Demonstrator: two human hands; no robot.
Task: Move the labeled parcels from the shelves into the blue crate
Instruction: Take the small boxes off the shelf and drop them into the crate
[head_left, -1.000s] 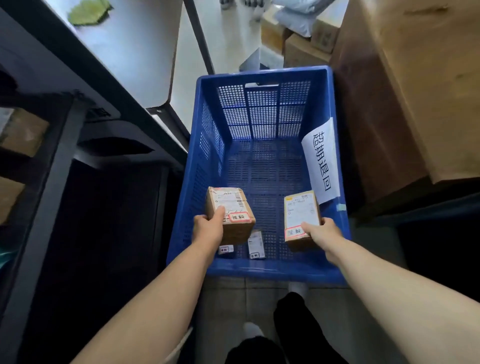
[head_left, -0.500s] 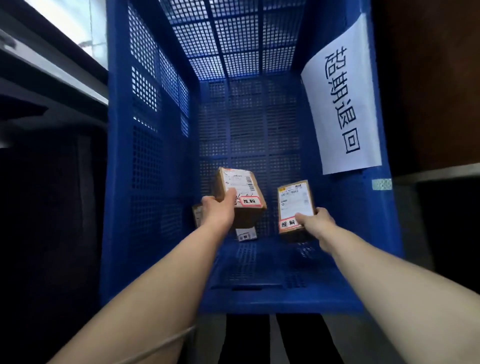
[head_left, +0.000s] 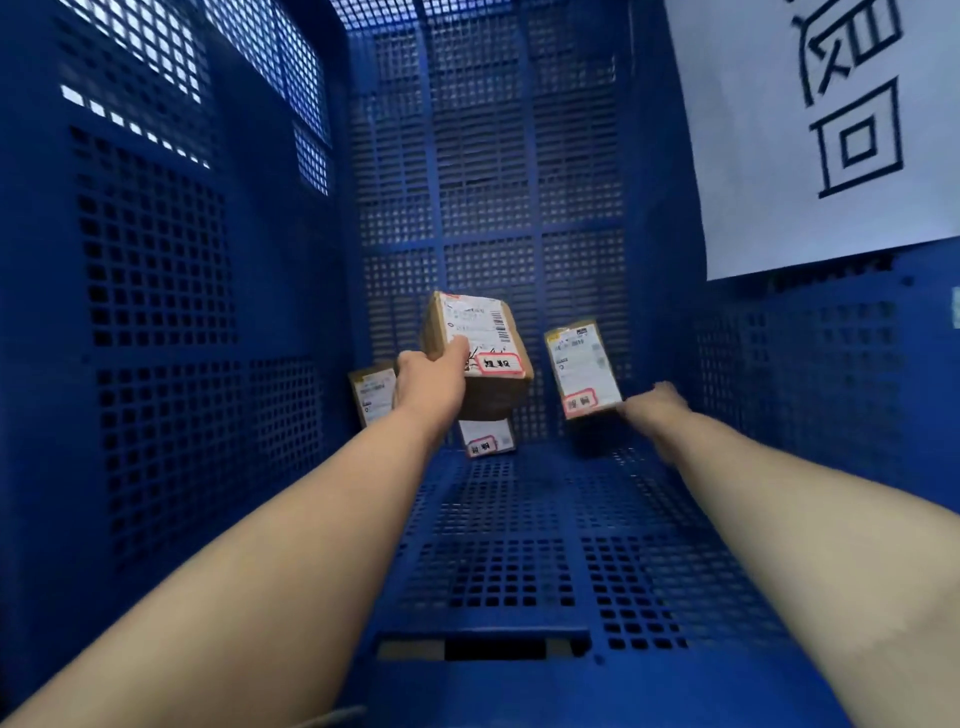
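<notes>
Reaching deep into the blue crate (head_left: 208, 312), the left hand (head_left: 431, 384) is clamped on a brown box (head_left: 480, 358), thumb across its white label, held above the perforated floor. The right hand (head_left: 652, 408) pinches the lower corner of a flatter parcel (head_left: 582, 366), also off the floor, just right of the box. Two more parcels (head_left: 371, 392) lie at the crate's far end behind the left hand, and a paper sign (head_left: 810, 130) hangs on the right wall.
</notes>
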